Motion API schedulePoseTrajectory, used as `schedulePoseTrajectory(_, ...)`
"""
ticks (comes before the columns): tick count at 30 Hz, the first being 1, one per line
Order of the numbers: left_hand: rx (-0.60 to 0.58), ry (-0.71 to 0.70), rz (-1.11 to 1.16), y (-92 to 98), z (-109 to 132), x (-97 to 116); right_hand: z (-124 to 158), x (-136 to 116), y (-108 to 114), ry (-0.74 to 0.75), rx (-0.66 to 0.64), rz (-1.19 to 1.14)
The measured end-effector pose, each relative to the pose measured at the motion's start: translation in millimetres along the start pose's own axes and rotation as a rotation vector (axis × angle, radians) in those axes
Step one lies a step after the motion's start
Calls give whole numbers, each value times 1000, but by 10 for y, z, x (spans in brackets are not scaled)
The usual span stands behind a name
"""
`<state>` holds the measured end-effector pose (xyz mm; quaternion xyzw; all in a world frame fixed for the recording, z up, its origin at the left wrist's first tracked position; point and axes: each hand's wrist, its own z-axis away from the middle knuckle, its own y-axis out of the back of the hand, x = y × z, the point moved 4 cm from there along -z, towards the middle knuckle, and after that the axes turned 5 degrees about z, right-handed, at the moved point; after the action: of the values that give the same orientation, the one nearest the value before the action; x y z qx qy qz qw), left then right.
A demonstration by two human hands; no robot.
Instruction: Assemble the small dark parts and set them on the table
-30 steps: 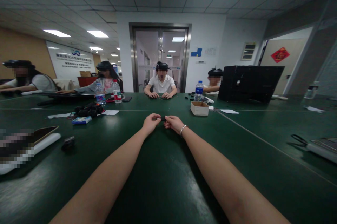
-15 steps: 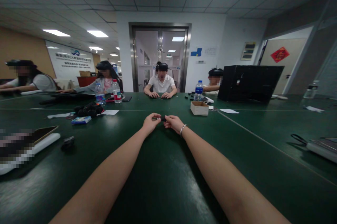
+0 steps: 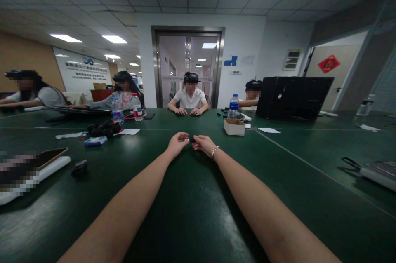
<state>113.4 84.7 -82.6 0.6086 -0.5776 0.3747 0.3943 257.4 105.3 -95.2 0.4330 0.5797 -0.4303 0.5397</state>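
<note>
Both arms reach forward over the dark green table (image 3: 198, 197), and my two hands meet near its middle. Between the fingertips is a small black piece (image 3: 192, 139) with a silvery end on its left, perhaps a USB stick; it is too small to be sure. My right hand (image 3: 204, 144), with a silver bracelet at the wrist, pinches the black part. The thumb and fingers of my left hand (image 3: 178, 144) close round the silvery end. Fingers cover some of the piece.
Right of my hands stands a small open cardboard box (image 3: 234, 127), with a water bottle (image 3: 234, 104) behind. A large black monitor (image 3: 291, 98) is farther right. Leftward lie black cables (image 3: 103, 129), a blue-white packet (image 3: 95, 141) and a small black item (image 3: 79, 169). Several people sit around the table.
My hands stay almost in place. Slightly more of the silvery end shows between the fingertips. The person opposite has shifted the head a little.
</note>
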Motion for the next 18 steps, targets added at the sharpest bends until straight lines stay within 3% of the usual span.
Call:
schedulePoseTrajectory(6, 22, 174, 77, -27, -17, -117, 1, 2, -7, 3, -3, 13)
schedulePoseTrajectory(14, 3, -47, 2, 2, -1, 13, 8, -10, -7, 3, 1, 6)
schedulePoseTrajectory(18, 38, 151, 75, -23, -9, -44, 14, -18, -12, -7, 10, 15)
